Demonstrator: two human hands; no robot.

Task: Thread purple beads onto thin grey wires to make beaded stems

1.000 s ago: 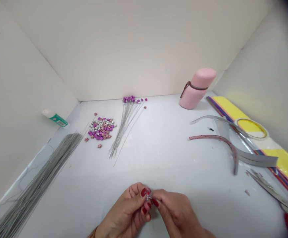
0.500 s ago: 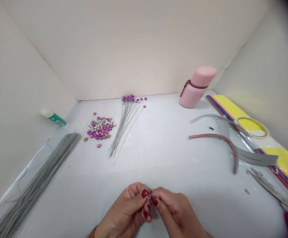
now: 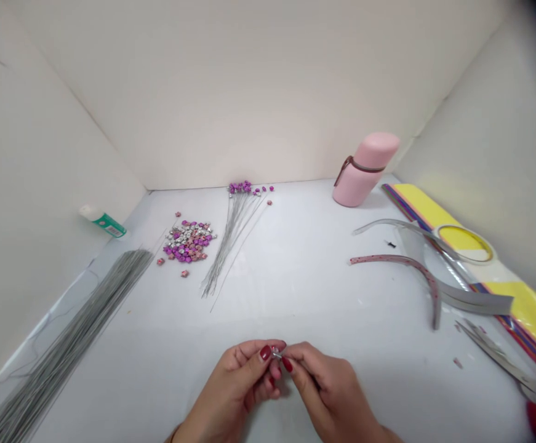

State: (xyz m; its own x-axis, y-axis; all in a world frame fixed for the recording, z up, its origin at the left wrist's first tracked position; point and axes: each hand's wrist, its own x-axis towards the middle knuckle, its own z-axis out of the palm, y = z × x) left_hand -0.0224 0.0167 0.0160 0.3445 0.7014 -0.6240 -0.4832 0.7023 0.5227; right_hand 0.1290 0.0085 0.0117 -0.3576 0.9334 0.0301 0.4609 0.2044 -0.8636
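At the bottom middle, my left hand (image 3: 237, 381) pinches a small silvery folded piece (image 3: 276, 354) between thumb and fingers. It looks like one of the little folded stars, though the fingertips hide most of it. My right hand (image 3: 325, 381) is closed on the piece's other side, thumb and forefinger pressed to it. Farther left lies a pile of small folded stars (image 3: 189, 241) in purple, silver and pink. Beside it, a fan of thin wires (image 3: 226, 243) is tipped with purple and silver stars (image 3: 240, 186).
A thick bundle of bare wires (image 3: 74, 332) lies at left, near a green-and-white tube (image 3: 106, 223). At right are a pink bottle (image 3: 364, 169), curved paper strips (image 3: 399, 261), a tape roll (image 3: 487, 252), yellow packs (image 3: 521, 292) and scissors (image 3: 498, 354).
My fingers have shifted slightly around the silvery piece, and more of its silver shows between the fingertips. The whole view has tilted a little; the things on the table lie as before.
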